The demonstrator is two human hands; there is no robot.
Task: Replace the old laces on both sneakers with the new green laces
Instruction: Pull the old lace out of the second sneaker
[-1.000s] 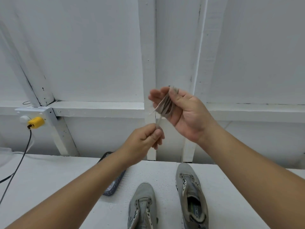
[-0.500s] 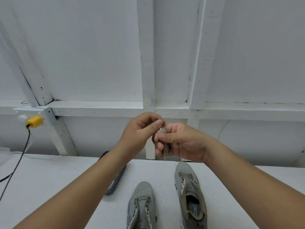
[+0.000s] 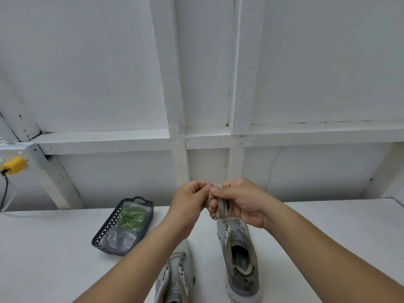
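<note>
Two grey sneakers stand on the white table, toes away from me: the left sneaker (image 3: 175, 272) and the right sneaker (image 3: 239, 254), both with bare eyelets. Above the right sneaker's toe, my right hand (image 3: 238, 202) grips a coiled bundle of old beige lace (image 3: 222, 209). My left hand (image 3: 192, 197) pinches the top end of that lace, touching the right hand. The green laces (image 3: 131, 217) lie in a clear bag inside a dark basket (image 3: 109, 226) to the left.
A white panelled wall with a ledge (image 3: 105, 141) runs behind the table. A yellow plug (image 3: 14, 166) with a black cable sits at the far left. The table's right end drops off near the far right edge.
Both hands have come down from in front of the wall to just above the right sneaker and closed together on the lace bundle. The view tilted, showing the basket of green laces.
</note>
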